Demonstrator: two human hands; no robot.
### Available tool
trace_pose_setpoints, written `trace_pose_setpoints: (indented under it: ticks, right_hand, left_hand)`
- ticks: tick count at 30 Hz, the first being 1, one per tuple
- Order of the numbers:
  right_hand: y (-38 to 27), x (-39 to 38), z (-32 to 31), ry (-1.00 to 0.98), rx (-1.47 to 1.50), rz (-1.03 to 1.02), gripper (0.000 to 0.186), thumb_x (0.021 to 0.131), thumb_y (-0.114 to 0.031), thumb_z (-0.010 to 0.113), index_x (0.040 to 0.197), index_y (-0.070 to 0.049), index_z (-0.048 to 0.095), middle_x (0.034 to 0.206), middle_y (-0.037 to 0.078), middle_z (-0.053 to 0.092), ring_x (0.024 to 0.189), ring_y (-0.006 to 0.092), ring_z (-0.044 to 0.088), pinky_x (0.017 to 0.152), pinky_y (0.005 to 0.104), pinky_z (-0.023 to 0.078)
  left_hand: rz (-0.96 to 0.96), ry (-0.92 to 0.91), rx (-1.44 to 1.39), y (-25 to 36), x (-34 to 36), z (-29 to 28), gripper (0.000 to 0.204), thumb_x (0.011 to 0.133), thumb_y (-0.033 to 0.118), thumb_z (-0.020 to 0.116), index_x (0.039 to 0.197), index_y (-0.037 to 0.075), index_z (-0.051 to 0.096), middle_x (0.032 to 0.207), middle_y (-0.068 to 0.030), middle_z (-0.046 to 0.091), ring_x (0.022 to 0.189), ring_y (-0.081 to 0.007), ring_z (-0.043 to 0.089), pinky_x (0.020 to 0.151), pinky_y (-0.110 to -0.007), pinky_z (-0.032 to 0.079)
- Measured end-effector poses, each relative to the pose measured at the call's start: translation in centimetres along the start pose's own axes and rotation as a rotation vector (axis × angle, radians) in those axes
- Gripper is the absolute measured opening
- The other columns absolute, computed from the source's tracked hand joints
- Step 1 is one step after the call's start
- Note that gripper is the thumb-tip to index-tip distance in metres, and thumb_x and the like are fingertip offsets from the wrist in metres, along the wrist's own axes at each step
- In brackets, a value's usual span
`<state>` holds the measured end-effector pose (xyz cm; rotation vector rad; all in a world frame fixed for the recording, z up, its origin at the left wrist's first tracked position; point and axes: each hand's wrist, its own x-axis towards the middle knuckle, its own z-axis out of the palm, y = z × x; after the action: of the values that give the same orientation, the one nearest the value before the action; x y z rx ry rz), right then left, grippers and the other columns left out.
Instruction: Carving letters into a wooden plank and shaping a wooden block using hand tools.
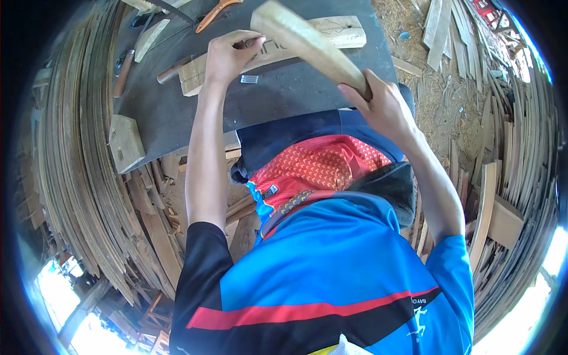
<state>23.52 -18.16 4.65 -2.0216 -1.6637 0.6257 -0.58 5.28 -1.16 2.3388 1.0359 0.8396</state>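
A long pale wood block with dark pencil lines lies across the dark worktop. My left hand is over its middle, fingers curled in a closed grip. Something small and dark shows between them, too hidden to name. My right hand is wrapped round the near end of a thick wooden club, raised at a slant above the block. The club hides part of the block's marked face. A small clear rectangular piece rests just in front of the block. A round brown wooden handle pokes out by its left end.
On the dark worktop lie a tool with a wooden handle, an orange-brown handle and a dark saw blade. A wood offcut with a hole sits at the near left corner. Stacked timber strips line both sides.
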Motion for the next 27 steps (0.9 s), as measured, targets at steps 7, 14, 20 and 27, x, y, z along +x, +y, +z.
trace_pose_setpoints:
  ticks: [7,14,20,27]
  right_hand:
    - [0.5,0.2,0.0,-0.031,-0.128,0.029,0.056,0.098,-0.054,0.068,0.095,0.002,0.060,0.076,0.026,0.069,0.076,0.0456,0.071,0.068,0.0506,0.055]
    - [0.7,-1.2,-1.9,-0.022,0.115,0.240,0.057,0.098,-0.052,0.068,0.088,0.004,0.061,0.073,0.026,0.065,0.069,0.0427,0.067,0.065,0.0486,0.050]
    - [1.8,-0.8,-0.3,-0.049,0.099,0.218,0.057,0.099,-0.052,0.068,0.089,0.004,0.062,0.075,0.027,0.065,0.071,0.0436,0.066,0.065,0.0492,0.049]
    - [1.6,-0.4,0.1,-0.068,0.117,0.204,0.057,0.098,-0.052,0.068,0.091,0.005,0.062,0.078,0.028,0.066,0.074,0.0438,0.068,0.068,0.0493,0.051]
  left_hand:
    - [0.074,0.049,-0.033,0.0,0.2,0.3,0.019,0.085,0.021,0.083,0.102,0.012,0.082,0.087,-0.0059,0.078,0.063,-0.0145,0.064,0.064,-0.030,0.053]
    - [0.014,-0.077,-0.078,0.9,0.6,-0.2,0.017,0.092,0.025,0.077,0.105,0.014,0.081,0.094,-0.0046,0.078,0.067,-0.0141,0.063,0.067,-0.030,0.053]
    - [0.132,-0.008,-0.099,-0.7,0.8,0.9,0.021,0.100,0.029,0.071,0.109,0.012,0.079,0.100,-0.0065,0.079,0.083,-0.0167,0.075,0.072,-0.031,0.056]
    - [0.015,-0.021,-0.186,0.1,0.6,1.3,0.021,0.100,0.029,0.071,0.110,0.013,0.079,0.099,-0.0051,0.079,0.084,-0.0167,0.077,0.074,-0.030,0.057]
